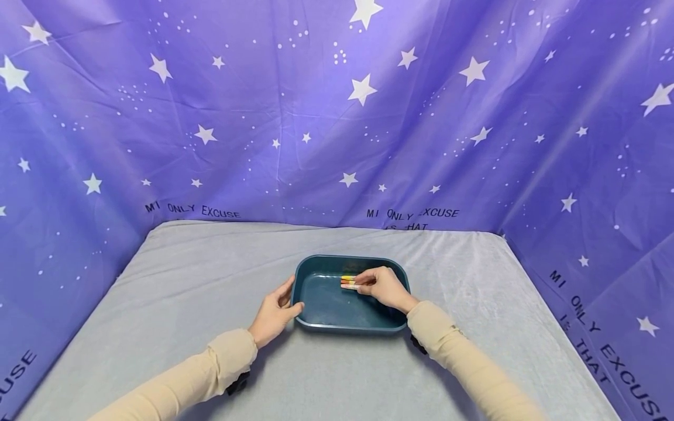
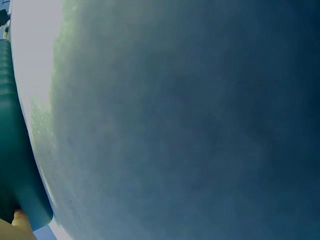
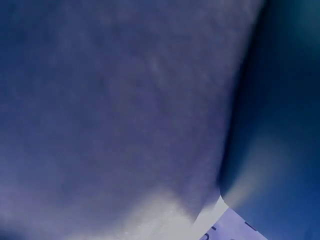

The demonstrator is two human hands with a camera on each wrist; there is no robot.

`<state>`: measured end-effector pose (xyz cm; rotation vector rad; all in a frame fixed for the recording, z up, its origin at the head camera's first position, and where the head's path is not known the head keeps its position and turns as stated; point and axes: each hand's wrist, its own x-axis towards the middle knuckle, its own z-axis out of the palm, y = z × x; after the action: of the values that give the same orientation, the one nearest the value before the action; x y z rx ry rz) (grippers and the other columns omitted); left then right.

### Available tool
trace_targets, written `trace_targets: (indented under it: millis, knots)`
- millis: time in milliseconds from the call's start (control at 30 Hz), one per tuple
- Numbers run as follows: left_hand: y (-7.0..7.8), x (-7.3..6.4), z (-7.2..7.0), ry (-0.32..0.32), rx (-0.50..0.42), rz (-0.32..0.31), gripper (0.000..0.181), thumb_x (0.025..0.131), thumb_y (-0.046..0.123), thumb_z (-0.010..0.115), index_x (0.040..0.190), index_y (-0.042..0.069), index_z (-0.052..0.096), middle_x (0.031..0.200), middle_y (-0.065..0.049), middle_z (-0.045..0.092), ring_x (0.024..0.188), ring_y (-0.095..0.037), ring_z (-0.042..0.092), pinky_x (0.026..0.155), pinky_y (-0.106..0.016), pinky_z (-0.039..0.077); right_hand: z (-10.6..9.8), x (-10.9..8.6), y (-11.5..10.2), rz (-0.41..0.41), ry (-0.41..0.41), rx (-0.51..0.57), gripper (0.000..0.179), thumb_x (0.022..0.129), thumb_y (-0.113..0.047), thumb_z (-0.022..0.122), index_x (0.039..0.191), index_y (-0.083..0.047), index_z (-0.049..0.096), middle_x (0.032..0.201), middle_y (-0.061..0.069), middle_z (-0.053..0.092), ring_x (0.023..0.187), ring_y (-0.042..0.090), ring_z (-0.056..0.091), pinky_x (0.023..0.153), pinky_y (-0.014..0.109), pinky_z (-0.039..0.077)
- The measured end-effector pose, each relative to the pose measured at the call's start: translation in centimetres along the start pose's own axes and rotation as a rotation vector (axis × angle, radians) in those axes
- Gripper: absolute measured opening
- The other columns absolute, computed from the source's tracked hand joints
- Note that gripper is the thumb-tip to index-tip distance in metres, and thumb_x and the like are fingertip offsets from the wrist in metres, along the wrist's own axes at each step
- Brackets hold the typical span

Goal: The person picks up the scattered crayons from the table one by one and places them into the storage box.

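Observation:
A dark teal rectangular tub (image 1: 350,330) stands on the cloth-covered table. At its left end my left hand (image 1: 272,313) grips the wall, with the thumb over the rim and the fingers along the outside. My right hand (image 1: 383,286) reaches over the tub's right end and pinches a small bunch of crayons (image 1: 347,282), their yellow, orange-red and pale ends pointing left. Whether the crayons touch the tub floor I cannot tell. In the left wrist view the tub (image 2: 22,150) fills the left edge, a fingertip (image 2: 21,220) against it. The right wrist view shows only the tub's outer wall (image 3: 280,100).
Grey cloth (image 1: 158,292) covers the table on every side of the tub. Purple curtains (image 1: 316,105) with white stars and printed words hang behind it and along both sides.

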<state>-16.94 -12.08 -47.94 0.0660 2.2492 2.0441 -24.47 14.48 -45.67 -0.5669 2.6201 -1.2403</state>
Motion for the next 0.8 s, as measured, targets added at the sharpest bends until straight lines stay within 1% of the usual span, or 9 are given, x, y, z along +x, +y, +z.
trace_targets:
  millis: [100,267,333,567,800]
  knots:
    - [-0.09,0.03,-0.01,0.000,0.005,0.001,0.071,0.084,0.001,0.061,0.145,0.005,0.025,0.145,-0.018,0.033,0.130,-0.027,0.038,0.098,-0.029,0.042,0.01,-0.04,-0.04,-0.012,-0.010,-0.008,0.019,0.079,-0.005,0.069,0.097,-0.007,0.072,0.094,0.007,0.070,0.084,0.016,0.065,0.070,0.025,0.055]
    - [-0.02,0.00,-0.01,0.002,0.011,0.001,0.071,0.083,0.002,0.062,0.144,0.006,0.026,0.144,-0.017,0.034,0.129,-0.027,0.039,0.098,-0.029,0.042,0.00,-0.11,-0.01,-0.029,-0.015,-0.011,0.020,0.081,-0.006,0.067,0.101,-0.006,0.071,0.096,0.008,0.070,0.088,0.018,0.065,0.075,0.028,0.055]
    - [-0.01,-0.03,0.01,0.001,0.010,0.002,0.070,0.083,0.002,0.062,0.144,0.006,0.027,0.144,-0.018,0.035,0.129,-0.027,0.039,0.098,-0.030,0.042,0.03,-0.11,0.03,-0.026,-0.011,0.004,0.022,0.081,-0.005,0.067,0.102,-0.005,0.070,0.097,0.009,0.070,0.089,0.019,0.065,0.074,0.028,0.055]
    - [-0.03,-0.08,0.00,0.005,0.003,0.005,0.070,0.083,0.001,0.062,0.144,0.005,0.028,0.143,-0.018,0.036,0.129,-0.027,0.040,0.099,-0.032,0.041,0.07,-0.12,0.05,-0.006,0.016,0.032,0.026,0.082,-0.007,0.066,0.108,-0.006,0.068,0.100,0.007,0.070,0.090,0.018,0.065,0.073,0.025,0.055]
    - [-0.06,-0.11,-0.02,-0.001,0.009,-0.002,0.071,0.083,0.003,0.062,0.145,0.007,0.026,0.144,-0.018,0.034,0.129,-0.027,0.038,0.098,-0.029,0.042,-0.42,-0.28,-0.21,-0.001,0.067,0.097,0.029,0.082,-0.007,0.067,0.110,-0.002,0.067,0.102,0.009,0.069,0.091,0.020,0.066,0.073,0.026,0.056]
